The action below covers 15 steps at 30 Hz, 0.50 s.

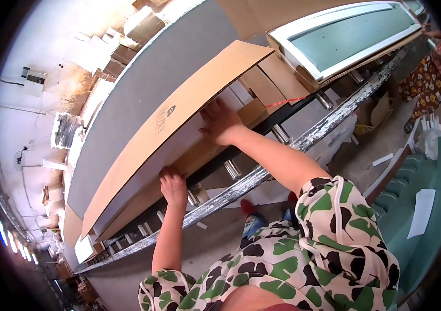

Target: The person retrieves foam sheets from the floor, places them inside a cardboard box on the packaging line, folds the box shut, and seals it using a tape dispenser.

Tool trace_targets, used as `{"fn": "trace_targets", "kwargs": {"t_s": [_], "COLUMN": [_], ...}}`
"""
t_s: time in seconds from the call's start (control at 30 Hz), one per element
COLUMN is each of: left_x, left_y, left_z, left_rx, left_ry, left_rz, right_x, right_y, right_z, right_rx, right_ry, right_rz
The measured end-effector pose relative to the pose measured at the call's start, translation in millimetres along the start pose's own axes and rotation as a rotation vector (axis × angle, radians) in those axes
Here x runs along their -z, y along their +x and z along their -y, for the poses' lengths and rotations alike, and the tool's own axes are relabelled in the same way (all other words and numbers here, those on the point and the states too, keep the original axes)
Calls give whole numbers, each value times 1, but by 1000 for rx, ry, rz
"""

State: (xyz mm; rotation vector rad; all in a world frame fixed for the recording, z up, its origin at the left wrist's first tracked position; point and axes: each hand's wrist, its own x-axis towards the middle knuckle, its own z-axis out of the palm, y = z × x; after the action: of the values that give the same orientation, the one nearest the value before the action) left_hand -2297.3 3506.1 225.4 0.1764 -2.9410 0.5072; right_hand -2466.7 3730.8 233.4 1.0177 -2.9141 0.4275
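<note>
A long brown cardboard box (179,111) lies across the roller line in front of me, its broad top flap raised along the far side. Inside, a whitish flat surface shows, partly hidden under the flap. My left hand (172,185) is bent over the upper edge of the box's near wall, thumb and fingers round the cardboard. Further right, my right hand (221,123) reaches into the opening beneath the flap with its fingers spread. Its fingertips are partly in the flap's shadow, and nothing shows in its grasp.
Metal rollers (232,169) and a worn, paint-chipped rail (262,173) run along my side. At the upper right, another open carton holds a white-framed panel (355,36). A person in a patterned garment (425,80) stands beyond it. Green padding (432,207) lies at my right.
</note>
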Motion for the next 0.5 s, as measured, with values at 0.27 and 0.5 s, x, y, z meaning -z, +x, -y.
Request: {"fn": "trace_targets", "kwargs": {"t_s": [0.27, 0.5], "left_x": [-14, -21], "left_y": [-3, -8], "left_z": [2, 7], "left_rx": [-151, -136], "left_ry": [127, 182], "left_rz": [-93, -87], "right_x": [6, 37], "right_y": [2, 24], "right_z": [14, -2], "right_rx": [-5, -43], "right_ry": [-40, 258], "right_rz": [34, 205]}}
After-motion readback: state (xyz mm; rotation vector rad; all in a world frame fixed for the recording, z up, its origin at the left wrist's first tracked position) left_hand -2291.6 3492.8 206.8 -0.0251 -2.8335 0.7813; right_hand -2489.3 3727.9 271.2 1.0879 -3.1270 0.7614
